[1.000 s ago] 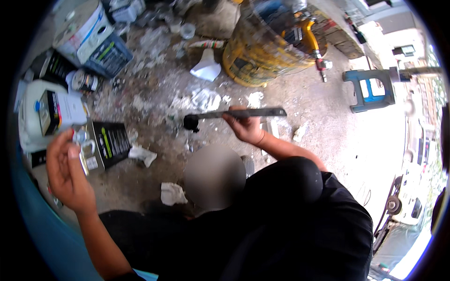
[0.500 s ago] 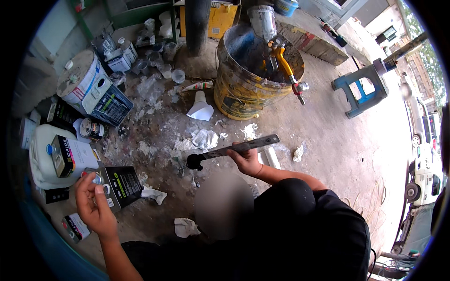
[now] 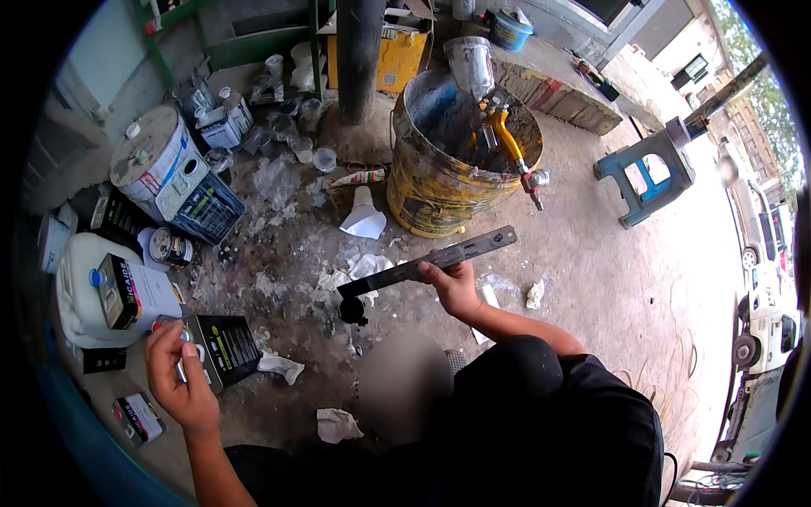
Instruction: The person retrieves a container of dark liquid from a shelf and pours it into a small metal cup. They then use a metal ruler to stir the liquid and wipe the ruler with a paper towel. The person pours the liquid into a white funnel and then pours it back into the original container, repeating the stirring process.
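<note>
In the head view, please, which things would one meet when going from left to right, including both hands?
White plastic jug → left hand → dark rectangular can → white cone-shaped piece → right hand, gripping a dark flat strip → grey-blue stool → white vehicle.

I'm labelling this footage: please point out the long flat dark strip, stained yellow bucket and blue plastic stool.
Long flat dark strip [image 3: 397, 274], head view: flat face.
Stained yellow bucket [image 3: 448, 198], head view: outer wall.
Blue plastic stool [image 3: 674, 159], head view: seat end.
</note>
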The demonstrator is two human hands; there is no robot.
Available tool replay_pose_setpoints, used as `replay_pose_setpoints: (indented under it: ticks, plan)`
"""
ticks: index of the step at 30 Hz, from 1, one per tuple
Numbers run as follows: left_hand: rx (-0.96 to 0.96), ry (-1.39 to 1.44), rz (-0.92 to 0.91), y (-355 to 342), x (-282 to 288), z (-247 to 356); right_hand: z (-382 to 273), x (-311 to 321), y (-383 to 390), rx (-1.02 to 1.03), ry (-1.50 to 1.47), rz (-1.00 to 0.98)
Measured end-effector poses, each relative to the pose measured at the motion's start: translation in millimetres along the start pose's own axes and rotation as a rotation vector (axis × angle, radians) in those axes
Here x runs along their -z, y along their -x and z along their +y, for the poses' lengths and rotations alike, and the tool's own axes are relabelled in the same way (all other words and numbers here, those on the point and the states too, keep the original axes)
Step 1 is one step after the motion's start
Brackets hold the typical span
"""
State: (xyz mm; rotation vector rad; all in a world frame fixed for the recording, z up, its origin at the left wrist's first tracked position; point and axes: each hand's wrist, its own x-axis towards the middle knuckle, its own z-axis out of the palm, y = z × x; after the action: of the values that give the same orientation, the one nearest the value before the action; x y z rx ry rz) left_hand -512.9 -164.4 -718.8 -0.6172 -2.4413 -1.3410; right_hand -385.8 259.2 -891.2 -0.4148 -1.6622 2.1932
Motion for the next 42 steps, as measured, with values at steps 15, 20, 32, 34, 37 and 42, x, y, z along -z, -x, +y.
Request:
replay_pose_setpoints:
  ticks: [15, 20, 32, 34, 37, 42]
  plan:
    - [-0.179, -0.041, -0.018, -13, -8, 16, -217, 2, -177, 1.113, 1.066, -0.4]
    - [-0.134, 0.017, -0.071, -5, -6, 23, -211, 25, -243, 1.024, 1.468, -0.664]
    - [-0.111, 0.03, -0.1, -1, -8, 19, -182, 39, -265, 1.072, 1.679, -0.807]
    - [-0.13, 0.026, -0.101, -3, -9, 19, -183, 38, -260, 0.961, 1.755, -0.79]
    - [-0.142, 0.019, -0.105, -5, -10, 23, -189, 42, -248, 0.825, 1.789, -0.613]
    - [-0.147, -0.047, -0.084, 7, 15, 16, -211, 2, -198, 0.288, 1.612, 0.24]
